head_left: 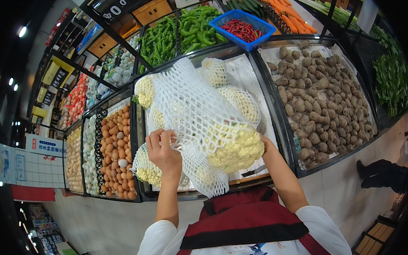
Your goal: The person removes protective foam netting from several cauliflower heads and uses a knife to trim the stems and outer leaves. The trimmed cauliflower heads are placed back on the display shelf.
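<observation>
A pale cream cauliflower point(237, 149) is in front of me, partly inside a white foam net sleeve point(189, 98) that stretches away up and to the left. My right hand point(267, 148) grips the cauliflower's right side, its fingers mostly hidden behind the head. Closed in a pinch, my left hand point(163, 150) holds the sleeve's edge. More netted cauliflowers lie around on the white-lined bin: one point(241, 103) behind, another point(216, 72) at the back, one point(144, 91) at far left and one point(149, 171) beside my left wrist.
Brown eggs point(116, 145) fill the bin to the left. On the right is a bin of brown taro-like roots point(319, 99). Green peppers point(199, 25), a blue basket point(255, 44) of red chilies and carrots point(290, 14) stand beyond. Another person's dark-clad legs point(383, 176) show at right.
</observation>
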`<action>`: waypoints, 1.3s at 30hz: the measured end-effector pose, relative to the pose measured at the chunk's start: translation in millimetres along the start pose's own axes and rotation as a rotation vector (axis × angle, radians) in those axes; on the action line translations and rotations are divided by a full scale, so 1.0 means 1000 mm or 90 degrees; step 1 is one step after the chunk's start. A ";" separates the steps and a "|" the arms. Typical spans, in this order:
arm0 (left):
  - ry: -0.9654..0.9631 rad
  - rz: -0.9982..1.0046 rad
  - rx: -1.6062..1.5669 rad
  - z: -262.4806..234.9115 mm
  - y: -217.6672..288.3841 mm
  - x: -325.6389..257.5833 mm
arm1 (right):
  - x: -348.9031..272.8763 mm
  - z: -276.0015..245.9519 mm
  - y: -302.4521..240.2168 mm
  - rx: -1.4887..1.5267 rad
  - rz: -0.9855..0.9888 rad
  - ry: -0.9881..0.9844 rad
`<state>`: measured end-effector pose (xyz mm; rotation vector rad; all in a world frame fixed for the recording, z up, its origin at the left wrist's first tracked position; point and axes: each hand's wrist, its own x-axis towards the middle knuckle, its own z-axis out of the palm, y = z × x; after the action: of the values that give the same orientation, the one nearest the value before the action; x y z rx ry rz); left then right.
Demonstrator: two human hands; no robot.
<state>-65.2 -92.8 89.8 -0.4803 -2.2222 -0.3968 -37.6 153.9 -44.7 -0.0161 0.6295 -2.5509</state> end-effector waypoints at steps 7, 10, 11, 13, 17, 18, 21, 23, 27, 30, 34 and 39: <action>-0.119 -0.134 -0.314 0.028 0.011 -0.019 | 0.007 0.007 0.006 0.215 -0.153 -0.057; -0.142 -0.208 -0.396 0.038 0.010 -0.027 | 0.011 0.007 0.015 0.228 -0.225 -0.066; -0.151 -0.225 -0.388 0.040 0.009 -0.030 | 0.013 0.007 0.017 0.226 -0.254 -0.058; -0.164 -0.223 -0.366 0.041 0.008 -0.034 | 0.017 0.006 0.019 0.258 -0.300 -0.109; -0.219 -0.325 -0.595 0.034 0.010 -0.033 | 0.019 0.003 0.017 0.161 -0.345 -0.175; -0.237 -0.384 -0.689 0.032 0.011 -0.028 | 0.019 0.002 0.017 0.182 -0.318 -0.152; -0.247 -0.581 -0.913 0.024 0.014 -0.009 | 0.018 -0.001 0.017 0.192 -0.261 -0.156; -0.281 -0.651 -0.924 0.020 0.016 0.004 | 0.018 -0.001 0.019 0.118 -0.209 -0.065; -0.138 -0.317 -0.589 0.025 0.043 0.014 | 0.022 0.001 0.027 0.152 -0.165 -0.049; -0.037 0.067 -0.471 0.019 0.062 0.011 | 0.023 0.003 0.029 0.280 -0.155 -0.053; -0.228 0.371 -0.478 0.001 0.095 -0.028 | 0.019 0.004 0.025 0.082 -0.262 0.003; -0.236 0.072 -0.385 0.016 0.069 -0.065 | 0.003 0.011 0.020 0.409 -0.260 -0.168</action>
<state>-4.5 -39.1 37.9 -1.0651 -2.3861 -0.9961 -29.3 132.5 -44.1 -0.2764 -0.3426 -2.9517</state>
